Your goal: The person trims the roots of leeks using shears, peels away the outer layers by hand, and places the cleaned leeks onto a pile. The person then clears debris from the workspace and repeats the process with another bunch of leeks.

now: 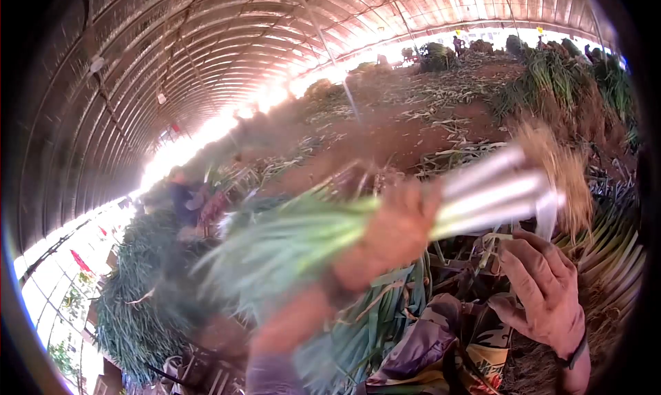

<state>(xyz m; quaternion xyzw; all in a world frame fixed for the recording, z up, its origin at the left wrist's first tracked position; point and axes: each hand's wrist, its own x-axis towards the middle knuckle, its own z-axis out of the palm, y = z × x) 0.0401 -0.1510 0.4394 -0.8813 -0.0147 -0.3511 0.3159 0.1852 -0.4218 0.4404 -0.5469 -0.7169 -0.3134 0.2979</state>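
My left hand [399, 223], smeared by motion, is wrapped round a bunch of green onions [482, 192]. The white stalks and brown roots point to the right, and the green leaves [289, 243] trail off to the left. My right hand [544, 288] is below the root end, its fingers curved and the thumb apart from them. A pale strip of onion skin [547, 216] hangs from the stalks down to its fingertips. Beneath my left arm, more onion leaves [385, 319] lie beside my lap, which is covered in patterned cloth [420, 340].
A large heap of green onions [141, 305] is at the left, with a blurred person [184, 202] behind it. More onions [620, 236] lie with their roots at the right. Upright bundles [551, 78] stand farther back, and loose leaves litter the soil [385, 137] under an arched roof.
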